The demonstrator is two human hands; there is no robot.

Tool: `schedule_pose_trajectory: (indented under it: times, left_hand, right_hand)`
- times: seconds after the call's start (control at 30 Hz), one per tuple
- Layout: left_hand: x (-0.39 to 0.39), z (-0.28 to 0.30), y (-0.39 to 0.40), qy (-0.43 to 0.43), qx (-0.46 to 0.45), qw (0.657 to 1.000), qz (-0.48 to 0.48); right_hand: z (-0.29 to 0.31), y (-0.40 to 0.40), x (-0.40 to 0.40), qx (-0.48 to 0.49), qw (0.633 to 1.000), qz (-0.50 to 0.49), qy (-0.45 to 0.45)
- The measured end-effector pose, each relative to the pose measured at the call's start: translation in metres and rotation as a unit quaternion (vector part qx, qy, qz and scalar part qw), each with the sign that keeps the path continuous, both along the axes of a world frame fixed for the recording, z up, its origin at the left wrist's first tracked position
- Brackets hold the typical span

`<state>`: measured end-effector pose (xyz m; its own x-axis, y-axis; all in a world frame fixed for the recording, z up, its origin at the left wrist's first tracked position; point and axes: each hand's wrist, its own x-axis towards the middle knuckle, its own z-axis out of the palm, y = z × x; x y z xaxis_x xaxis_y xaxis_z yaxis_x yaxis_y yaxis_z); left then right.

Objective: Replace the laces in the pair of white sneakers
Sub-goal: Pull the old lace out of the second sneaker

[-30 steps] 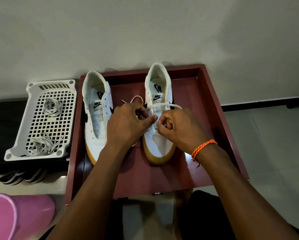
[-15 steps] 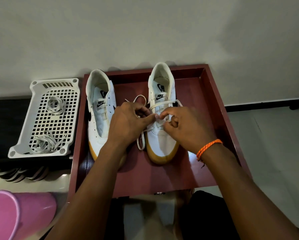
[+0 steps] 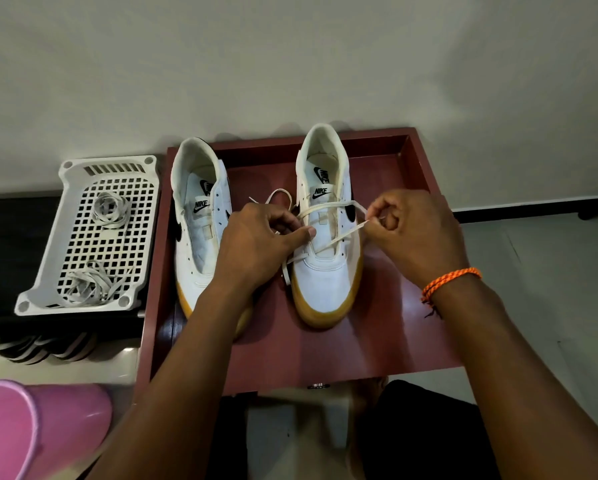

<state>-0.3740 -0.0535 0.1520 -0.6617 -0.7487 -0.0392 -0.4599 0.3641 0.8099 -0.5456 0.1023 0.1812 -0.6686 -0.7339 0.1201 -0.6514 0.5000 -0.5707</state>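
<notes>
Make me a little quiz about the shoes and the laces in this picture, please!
1. True or false: the left sneaker already has a lace in it.
2. Which hand pinches the lace tip: A) left hand B) right hand?
3. Fill in: two bundles of laces lie in the white ____.

Key
1. False; its eyelets are bare.
2. B; the left hand grips the lace beside the right sneaker.
3. Basket, beside the red tray.

Both forearms reach forward. The left hand [image 3: 256, 240] curls with thumb extended rightward; the right hand [image 3: 411, 233] pinches with curled fingers, apart from it.
</notes>
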Motion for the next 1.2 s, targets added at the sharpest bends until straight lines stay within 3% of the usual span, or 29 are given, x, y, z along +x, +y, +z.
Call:
schedule_pose_trajectory:
  times: [0.17,0.4,0.67,0.8,0.9,1.2]
  left_hand:
    - [0.001,0.001,-0.001,0.004,0.008,1.000,-0.003]
    - [0.001,0.002,-0.001,0.002,-0.013,1.000,-0.012]
    - [0.001,0.003,-0.001,0.006,0.008,1.000,-0.015]
    - [0.001,0.003,0.000,0.011,0.015,1.000,-0.019]
    - [0.002,0.004,0.000,0.013,0.011,1.000,-0.023]
    - [0.001,0.002,-0.001,0.010,0.000,1.000,-0.019]
  right_hand:
    - [-0.005,-0.010,0.027,-0.008,0.993,0.098,-0.068]
    - [-0.015,-0.018,0.040,0.071,0.992,0.104,-0.014]
    - [0.002,-0.002,0.005,0.004,0.998,-0.061,0.030]
    - [-0.002,-0.007,0.021,-0.014,0.997,0.055,-0.045]
    - [-0.009,-0.015,0.044,0.038,0.992,0.114,-0.037]
    - [-0.004,-0.015,0.032,0.068,0.993,0.092,0.007]
